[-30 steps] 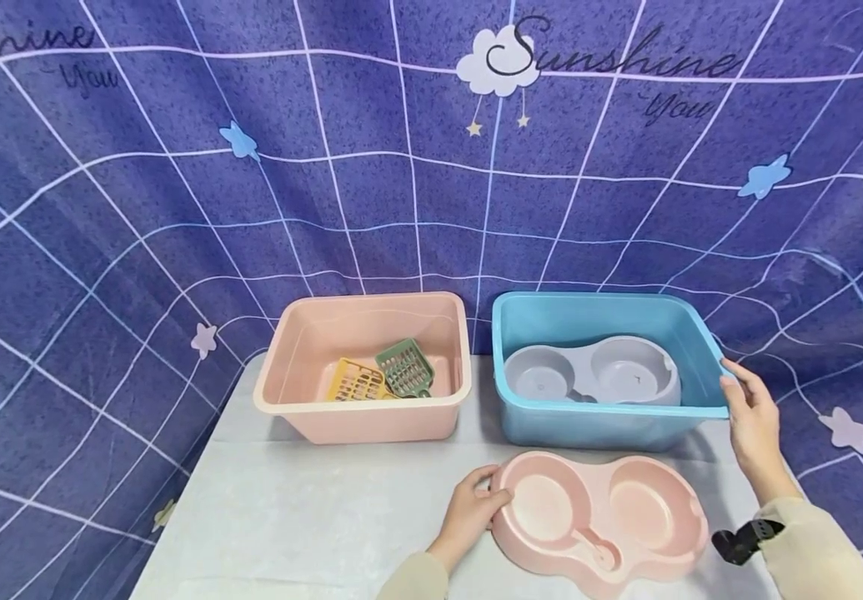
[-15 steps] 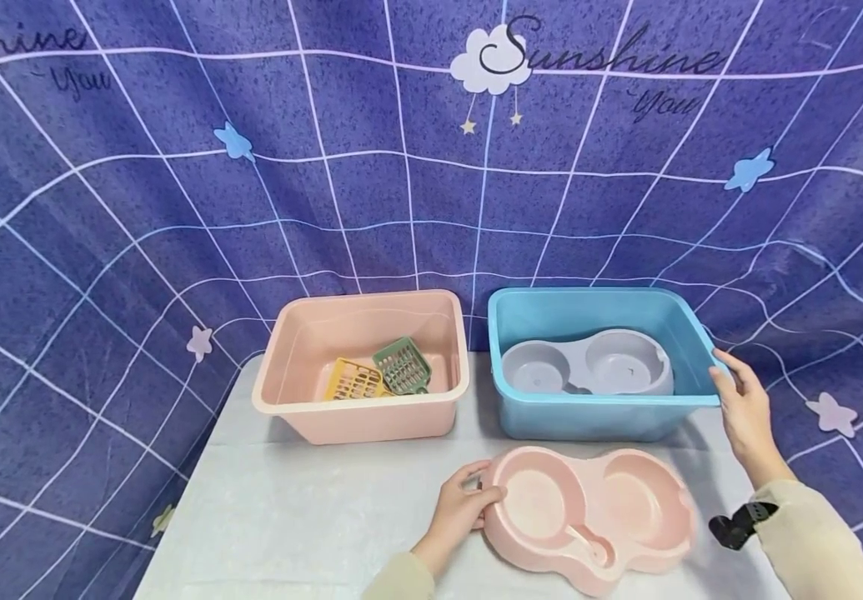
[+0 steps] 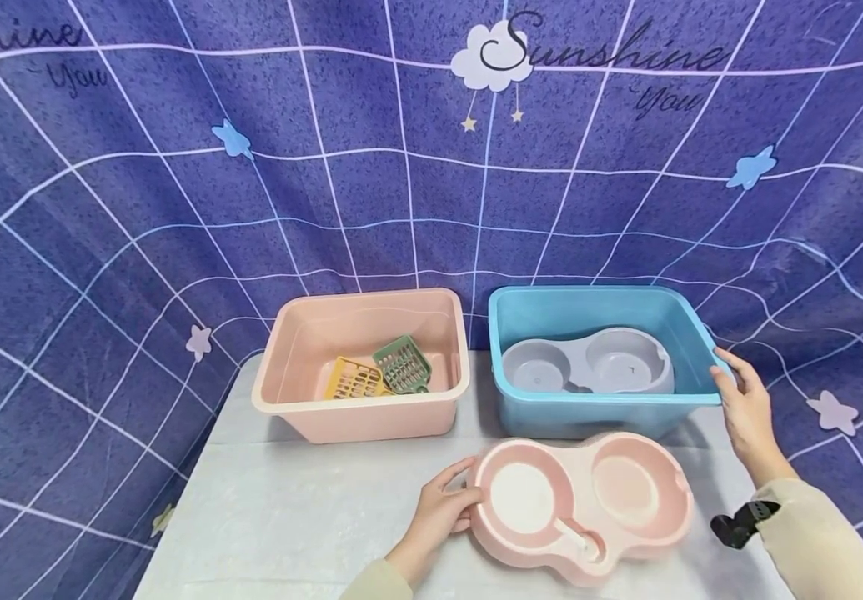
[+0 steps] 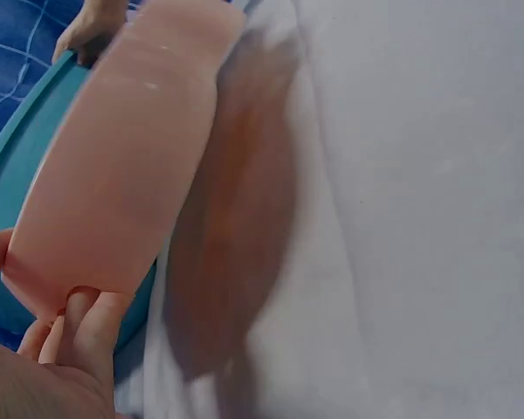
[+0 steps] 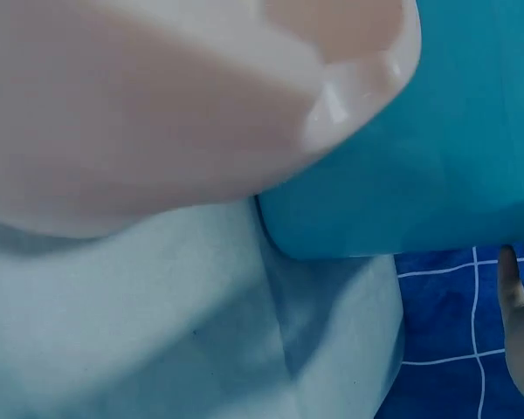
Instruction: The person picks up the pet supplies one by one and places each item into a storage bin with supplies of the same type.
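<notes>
My left hand [image 3: 434, 510] grips the left end of a pink double pet bowl [image 3: 581, 475], thumb above and fingers underneath. The bowl is raised off the table, and its shadow falls below it in the left wrist view. Its far edge overlaps the front of a blue tub [image 3: 574, 417] in the head view. My right hand [image 3: 748, 412] holds the tub's right rim, thumb on top. Inside the tub lies a grey double pet bowl [image 3: 622, 367]. In the right wrist view, the pink bowl's end [image 5: 201, 131] hangs beside the tub's wall [image 5: 402, 183].
A pink tub [image 3: 378, 421] stands left of the blue one, holding a yellow slotted litter scoop [image 3: 356, 379] and a green one [image 3: 403, 365]. Both tubs sit on a white-covered table [image 3: 288, 517] against a blue patterned curtain [image 3: 371, 108]. A black strap device [image 3: 742, 523] is on the right wrist.
The left hand has lifted the pink double bowl and moved it a little left and toward the blue tub. The right hand stays at the blue tub's rim.
</notes>
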The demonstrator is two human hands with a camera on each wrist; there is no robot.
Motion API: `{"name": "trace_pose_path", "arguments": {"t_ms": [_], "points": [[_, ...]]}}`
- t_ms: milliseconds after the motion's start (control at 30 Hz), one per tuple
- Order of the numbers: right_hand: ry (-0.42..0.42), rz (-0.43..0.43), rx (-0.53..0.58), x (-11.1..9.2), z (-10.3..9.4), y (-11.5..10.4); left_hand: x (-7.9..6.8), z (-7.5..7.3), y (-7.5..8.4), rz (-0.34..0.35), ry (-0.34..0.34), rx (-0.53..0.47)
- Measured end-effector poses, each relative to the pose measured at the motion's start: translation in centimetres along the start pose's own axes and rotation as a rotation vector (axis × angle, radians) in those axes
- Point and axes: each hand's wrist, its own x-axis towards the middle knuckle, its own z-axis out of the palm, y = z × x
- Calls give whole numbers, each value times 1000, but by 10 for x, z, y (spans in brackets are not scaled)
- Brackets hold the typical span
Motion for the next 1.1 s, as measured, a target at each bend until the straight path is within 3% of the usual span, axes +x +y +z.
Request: {"name": "trace_pose_path", "arguments": {"t_ms": [367,800,900,1100], "points": [[32,8,-101,2,0,0,0,-16,12,-6,2,17],[-11,-6,-145,3,1,0,-14,-29,33,18,-26,-8],[-16,-14,-198,2,2,1,-17,-31,34,16,-27,-2],[12,-32,-251,1,0,3,-21,-32,40,15,-20,7]]}}
